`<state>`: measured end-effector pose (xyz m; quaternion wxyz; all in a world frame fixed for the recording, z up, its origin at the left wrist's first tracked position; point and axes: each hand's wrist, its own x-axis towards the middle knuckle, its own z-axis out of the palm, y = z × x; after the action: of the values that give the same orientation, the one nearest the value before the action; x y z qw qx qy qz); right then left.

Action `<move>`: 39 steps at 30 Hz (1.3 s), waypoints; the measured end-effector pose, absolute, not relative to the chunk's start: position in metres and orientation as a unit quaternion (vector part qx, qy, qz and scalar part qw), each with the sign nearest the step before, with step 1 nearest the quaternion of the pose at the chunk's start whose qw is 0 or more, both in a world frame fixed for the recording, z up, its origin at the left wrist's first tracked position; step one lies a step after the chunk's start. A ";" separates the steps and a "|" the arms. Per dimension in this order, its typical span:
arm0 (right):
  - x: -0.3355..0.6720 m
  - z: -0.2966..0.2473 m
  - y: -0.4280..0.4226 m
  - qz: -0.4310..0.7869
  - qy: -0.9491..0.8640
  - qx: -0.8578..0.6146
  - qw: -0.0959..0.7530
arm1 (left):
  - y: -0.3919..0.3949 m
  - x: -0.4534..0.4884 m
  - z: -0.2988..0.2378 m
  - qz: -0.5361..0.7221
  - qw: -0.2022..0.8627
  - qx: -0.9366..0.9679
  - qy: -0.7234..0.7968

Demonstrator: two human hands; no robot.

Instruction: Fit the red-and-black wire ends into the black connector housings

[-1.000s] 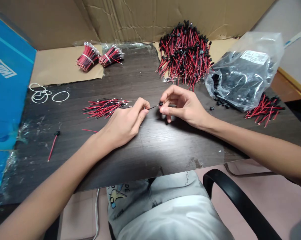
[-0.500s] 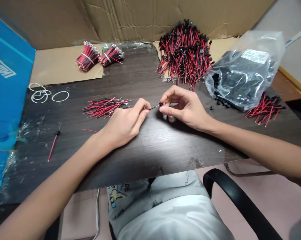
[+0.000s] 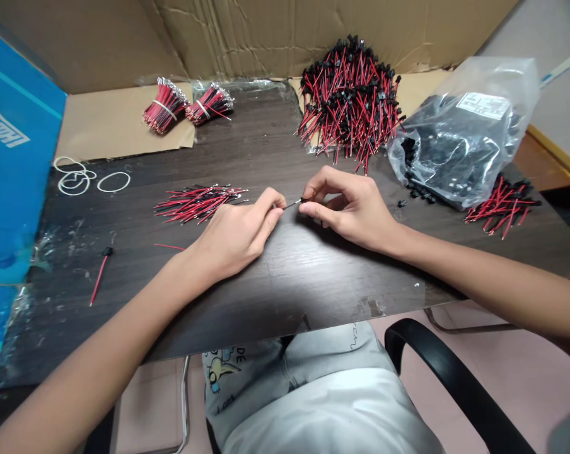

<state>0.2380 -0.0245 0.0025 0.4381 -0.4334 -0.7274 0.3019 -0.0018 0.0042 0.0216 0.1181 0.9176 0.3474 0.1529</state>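
My left hand (image 3: 240, 233) pinches a short dark wire (image 3: 292, 204) between thumb and forefinger, its tip pointing right. Opposite it, my right hand (image 3: 348, 202) grips a small black connector housing (image 3: 304, 200), mostly covered by the fingertips. The wire's tip meets the housing; whether it sits inside I cannot tell. Behind my left hand lies a loose pile of red and black wires (image 3: 195, 203) with metal terminals. A single red wire (image 3: 169, 246) sticks out by my left wrist.
Two banded wire bundles (image 3: 164, 106) lie on cardboard at the back left, near white rubber bands (image 3: 113, 182). A big heap of wired connectors (image 3: 351, 101) stands behind my right hand. Right of it are a plastic bag (image 3: 459, 145) of black housings and a smaller wire pile (image 3: 502, 205).
My right hand has shifted slightly down and left, its fingers closing further over the connector housing. My left hand stays almost still with the wire.
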 end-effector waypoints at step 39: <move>0.241 -0.002 -0.025 0.070 -0.858 -0.348 0.370 | 0.006 -0.003 0.010 0.321 0.026 0.914 0.248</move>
<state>0.2412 -0.0253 -0.0020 0.3702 -0.3480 -0.8584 0.0703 -0.0027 0.0059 0.0099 0.0256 0.9136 0.2482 0.3209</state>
